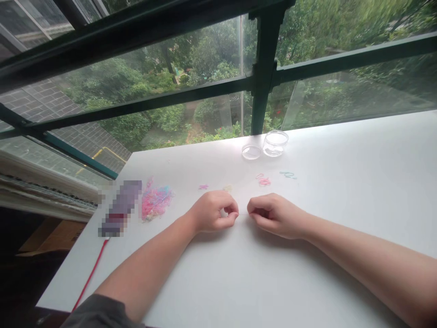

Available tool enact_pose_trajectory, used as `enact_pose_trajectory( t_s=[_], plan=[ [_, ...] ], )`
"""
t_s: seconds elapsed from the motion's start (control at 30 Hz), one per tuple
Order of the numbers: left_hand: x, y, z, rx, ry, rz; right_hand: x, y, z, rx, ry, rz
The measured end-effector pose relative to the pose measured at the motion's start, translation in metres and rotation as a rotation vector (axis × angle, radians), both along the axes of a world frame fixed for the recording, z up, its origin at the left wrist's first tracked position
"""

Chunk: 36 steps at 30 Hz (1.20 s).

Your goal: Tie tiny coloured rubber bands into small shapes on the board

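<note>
My left hand (218,212) is closed in a pinch, thumb against forefinger, low over the white table. Facing it across a small gap, my right hand (273,214) is pinched in the same way. A faint, thin, pale rubber band (242,214) seems stretched between the two pinches; its ends are hidden in the fingers. Just beyond my left hand lie a few pale yellow rubber bands (228,187) and a small purple bunch (203,187). Pink rubber bands (264,181) and teal ones (288,174) lie past my right hand.
A large mixed pile of coloured rubber bands (157,202) lies at the left, beside a blurred-out purple object (121,207) with a red cord (90,273). At the back stand a clear round jar (275,145) and its clear lid (251,152), close to the window frame (262,82).
</note>
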<state>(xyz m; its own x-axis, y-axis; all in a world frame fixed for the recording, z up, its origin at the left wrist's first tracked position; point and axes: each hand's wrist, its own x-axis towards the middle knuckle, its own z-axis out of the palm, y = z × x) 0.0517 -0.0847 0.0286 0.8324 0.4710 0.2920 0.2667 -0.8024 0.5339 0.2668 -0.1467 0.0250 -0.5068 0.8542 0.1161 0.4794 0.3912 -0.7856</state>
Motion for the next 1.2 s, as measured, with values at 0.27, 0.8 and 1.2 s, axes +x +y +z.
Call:
enact_pose_trajectory(
  t_s=[0.27,0.8,1.2],
  plan=[
    [-0.057,0.043,0.007,0.143,0.086,0.380,0.003,-0.001,0.000,-0.093,0.007,-0.015],
    [-0.070,0.054,0.004,0.137,0.188,0.454,0.003,-0.001,0.002,-0.082,-0.031,-0.005],
    [-0.060,0.052,-0.002,0.133,0.173,0.368,0.002,0.000,0.001,-0.087,-0.033,0.002]
  ],
)
